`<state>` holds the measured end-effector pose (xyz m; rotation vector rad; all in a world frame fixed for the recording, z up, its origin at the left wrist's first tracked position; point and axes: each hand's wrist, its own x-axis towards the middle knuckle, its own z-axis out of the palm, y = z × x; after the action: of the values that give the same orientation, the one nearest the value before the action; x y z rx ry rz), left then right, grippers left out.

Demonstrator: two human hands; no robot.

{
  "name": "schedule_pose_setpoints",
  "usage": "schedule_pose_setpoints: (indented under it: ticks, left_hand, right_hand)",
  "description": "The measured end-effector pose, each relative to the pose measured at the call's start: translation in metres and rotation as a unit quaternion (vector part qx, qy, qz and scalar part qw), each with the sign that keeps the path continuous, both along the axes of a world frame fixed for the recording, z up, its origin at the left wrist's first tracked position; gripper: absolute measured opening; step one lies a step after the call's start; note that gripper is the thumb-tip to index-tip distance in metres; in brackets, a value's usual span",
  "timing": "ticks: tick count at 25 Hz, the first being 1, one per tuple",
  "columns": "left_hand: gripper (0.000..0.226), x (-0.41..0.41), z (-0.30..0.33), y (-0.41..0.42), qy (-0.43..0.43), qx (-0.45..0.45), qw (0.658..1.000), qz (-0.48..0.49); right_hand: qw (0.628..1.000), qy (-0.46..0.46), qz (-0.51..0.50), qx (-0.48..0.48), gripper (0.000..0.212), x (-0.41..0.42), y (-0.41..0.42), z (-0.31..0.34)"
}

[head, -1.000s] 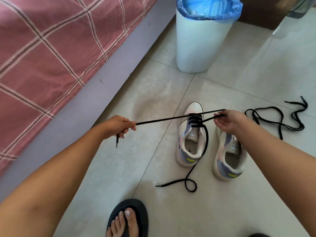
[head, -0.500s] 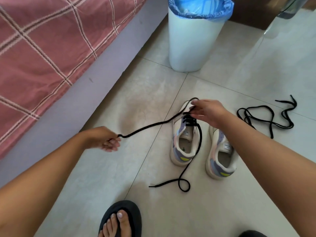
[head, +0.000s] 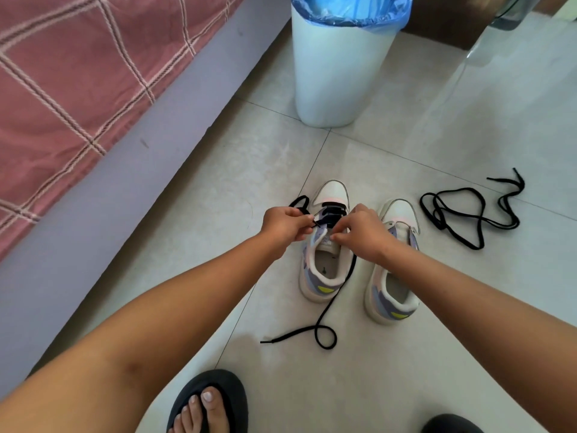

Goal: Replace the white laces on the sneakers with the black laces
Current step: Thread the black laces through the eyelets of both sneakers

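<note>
Between the hands, the left sneaker [head: 324,245] carries a few black rows. Left hand [head: 285,225] pinches the black lace [head: 327,310]; right hand [head: 359,234] pinches the tongue. Right sneaker [head: 392,276] unlaced; spare lace [head: 468,214] lies beyond.

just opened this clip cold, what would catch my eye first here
Two hands meet over the left sneaker at centre: the left hand pinches the black lace at the eyelets, the right hand steadies the tongue. The lace's free end trails in a loop on the tile toward the camera. A second black lace lies tangled right of the other sneaker, and a white bin stands beyond.
</note>
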<state>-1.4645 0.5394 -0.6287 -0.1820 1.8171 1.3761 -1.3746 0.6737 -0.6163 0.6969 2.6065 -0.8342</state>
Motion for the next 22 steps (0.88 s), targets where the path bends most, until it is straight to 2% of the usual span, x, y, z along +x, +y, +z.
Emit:
schedule_pose_setpoints:
  ticks: [4,10,16,18,19,21,22]
  left_hand:
    - [0.011,0.003,-0.005,0.007,0.077,-0.036,0.996,-0.039]
    - [0.013,0.005,-0.015,0.006,0.17,-0.051,0.977,-0.116]
    - [0.008,0.008,-0.014,0.003,0.195,-0.036,0.963,-0.184]
    - [0.019,0.016,-0.013,-0.004,0.271,-0.055,0.93,-0.243]
    - [0.032,0.022,-0.014,-0.009,0.305,-0.089,0.901,-0.296]
    - [0.049,0.036,-0.019,-0.019,0.339,-0.198,0.827,-0.403]
    - [0.046,0.043,-0.021,-0.021,0.328,-0.245,0.81,-0.419]
  right_hand:
    - [0.999,0.025,-0.039,-0.016,0.019,0.003,-0.008,-0.013]
    - [0.994,0.044,-0.087,-0.05,0.017,0.001,-0.01,-0.021]
    - [0.986,0.06,-0.138,-0.077,0.015,-0.001,-0.014,-0.027]
    - [0.989,0.043,-0.13,-0.061,0.014,-0.002,-0.016,-0.027]
    - [0.991,0.029,-0.12,-0.053,0.013,-0.003,-0.017,-0.026]
    - [0.995,-0.007,-0.093,-0.043,0.01,-0.004,-0.021,-0.023]
    - [0.996,-0.02,-0.077,-0.039,0.01,-0.004,-0.024,-0.02]
